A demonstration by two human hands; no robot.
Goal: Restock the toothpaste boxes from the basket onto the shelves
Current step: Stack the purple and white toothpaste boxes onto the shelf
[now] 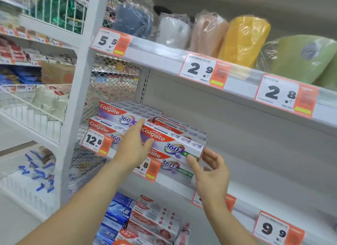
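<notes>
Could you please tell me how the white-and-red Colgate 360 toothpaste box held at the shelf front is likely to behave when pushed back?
The white-and-red Colgate 360 toothpaste box looks like a rigid carton, so it should stay stiff. Its glossy faces rest on similar boxes, so it will probably slide easily. Long and flat, it seems unlikely to roll, though both hands, left and right, may need to keep it straight.

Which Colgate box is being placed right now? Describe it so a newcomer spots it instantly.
Find the middle shelf under the 2.9 price tag. Colgate 360 boxes are stacked at its left end. The box being placed tops the right-hand pile, tilted, with the left hand and right hand at its two ends.
</notes>
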